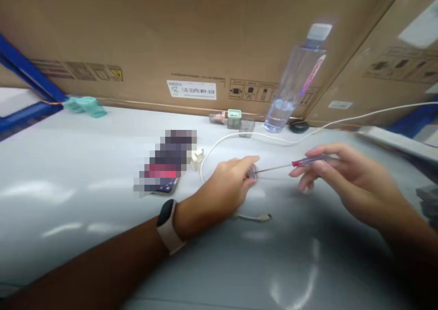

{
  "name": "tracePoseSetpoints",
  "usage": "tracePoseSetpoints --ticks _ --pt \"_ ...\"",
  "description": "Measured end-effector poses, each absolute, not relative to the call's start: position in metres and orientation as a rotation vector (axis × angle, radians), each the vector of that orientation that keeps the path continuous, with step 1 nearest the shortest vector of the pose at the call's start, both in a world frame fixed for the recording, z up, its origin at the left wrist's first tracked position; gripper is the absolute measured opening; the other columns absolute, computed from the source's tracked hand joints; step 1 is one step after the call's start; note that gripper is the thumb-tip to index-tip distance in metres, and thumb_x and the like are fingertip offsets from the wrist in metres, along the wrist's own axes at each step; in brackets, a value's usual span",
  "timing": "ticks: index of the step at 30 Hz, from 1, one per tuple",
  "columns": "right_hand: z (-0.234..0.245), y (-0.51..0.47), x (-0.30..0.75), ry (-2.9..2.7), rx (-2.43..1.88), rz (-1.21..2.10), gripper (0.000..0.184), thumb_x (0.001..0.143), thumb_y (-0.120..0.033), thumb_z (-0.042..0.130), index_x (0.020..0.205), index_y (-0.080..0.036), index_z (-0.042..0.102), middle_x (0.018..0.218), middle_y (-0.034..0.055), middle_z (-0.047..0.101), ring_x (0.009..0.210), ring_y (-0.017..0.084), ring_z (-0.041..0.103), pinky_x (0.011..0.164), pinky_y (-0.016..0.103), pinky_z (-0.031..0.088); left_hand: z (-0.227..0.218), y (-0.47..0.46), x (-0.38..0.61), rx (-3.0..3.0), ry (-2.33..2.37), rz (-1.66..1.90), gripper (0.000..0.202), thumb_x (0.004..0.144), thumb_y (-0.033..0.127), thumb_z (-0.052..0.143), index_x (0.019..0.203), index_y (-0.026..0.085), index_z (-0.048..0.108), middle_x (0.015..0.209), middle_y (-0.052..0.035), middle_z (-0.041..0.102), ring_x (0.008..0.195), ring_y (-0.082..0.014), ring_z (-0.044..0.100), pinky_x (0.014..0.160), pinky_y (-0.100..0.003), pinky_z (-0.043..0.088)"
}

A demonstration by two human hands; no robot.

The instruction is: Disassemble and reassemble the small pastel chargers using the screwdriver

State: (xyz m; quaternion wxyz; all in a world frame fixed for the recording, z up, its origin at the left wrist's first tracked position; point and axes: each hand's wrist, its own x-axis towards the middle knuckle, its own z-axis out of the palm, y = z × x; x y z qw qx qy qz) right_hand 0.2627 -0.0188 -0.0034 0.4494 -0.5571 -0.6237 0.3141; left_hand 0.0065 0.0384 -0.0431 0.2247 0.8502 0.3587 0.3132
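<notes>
My right hand grips a small screwdriver with a clear pink handle; its thin shaft points left. The tip meets a small clear part that my left hand pinches against the grey table. A watch with a pale strap sits on my left wrist. A white cable loops behind my left hand, and its metal plug end lies just below that hand.
A phone lies left of my hands. A clear water bottle stands at the back by small plastic parts and a dark round object. Cardboard boxes wall the far edge. A teal object lies at back left.
</notes>
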Motion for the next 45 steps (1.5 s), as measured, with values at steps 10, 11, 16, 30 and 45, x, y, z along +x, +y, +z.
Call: tracePoseSetpoints --ticks 10,11,16,30,45 --pt "0.0 -0.025 0.262 -1.659 -1.562 0.433 0.032 0.099 -0.06 0.068 0.106 -0.029 0.074 0.08 0.0016 0.083 0.067 0.026 0.077 0.079 0.045 0.057 -0.042 0.038 0.006 2.342 1.003 0.831 0.045 0.094 0.008 0.073 0.138 0.015 0.069 0.112 -0.0093 0.082 0.097 -0.0249 0.078 0.095 -0.041 0.064" --pt "0.0 -0.026 0.262 -1.666 -1.566 0.423 0.031 0.099 -0.06 0.068 0.106 -0.03 0.074 0.078 0.001 0.082 0.067 0.026 0.077 0.077 0.044 0.056 -0.042 0.038 0.006 2.346 1.0 0.828 0.045 0.094 0.007 0.073 0.138 0.014 0.069 0.112 -0.0095 0.082 0.097 -0.0251 0.078 0.096 -0.041 0.064" --pt "0.0 -0.025 0.262 -1.676 -1.567 0.381 0.031 0.098 -0.06 0.069 0.101 -0.03 0.075 0.072 -0.0003 0.079 0.063 0.025 0.074 0.076 0.042 0.054 -0.044 0.038 0.005 2.371 0.978 0.828 0.045 0.094 0.008 0.074 0.138 0.015 0.068 0.109 -0.0076 0.082 0.097 -0.0235 0.078 0.095 -0.037 0.064" --pt "0.01 -0.027 0.249 -1.678 -1.752 0.211 0.048 0.1 -0.053 0.062 0.06 -0.027 0.063 0.057 0.0 0.066 0.056 0.019 0.06 0.06 0.033 0.045 -0.047 0.038 0.005 2.406 0.955 0.855 0.046 0.094 0.01 0.076 0.139 0.014 0.068 0.112 -0.0103 0.082 0.1 -0.0269 0.079 0.094 -0.043 0.066" --pt "0.007 -0.025 0.245 -1.549 -1.764 0.318 0.056 0.099 -0.066 0.059 0.061 -0.026 0.066 0.058 0.0011 0.065 0.058 0.021 0.061 0.062 0.036 0.048 -0.044 0.036 0.004 2.428 0.938 0.825 0.047 0.096 0.01 0.072 0.143 0.016 0.064 0.114 -0.0095 0.08 0.104 -0.0261 0.077 0.097 -0.039 0.064"
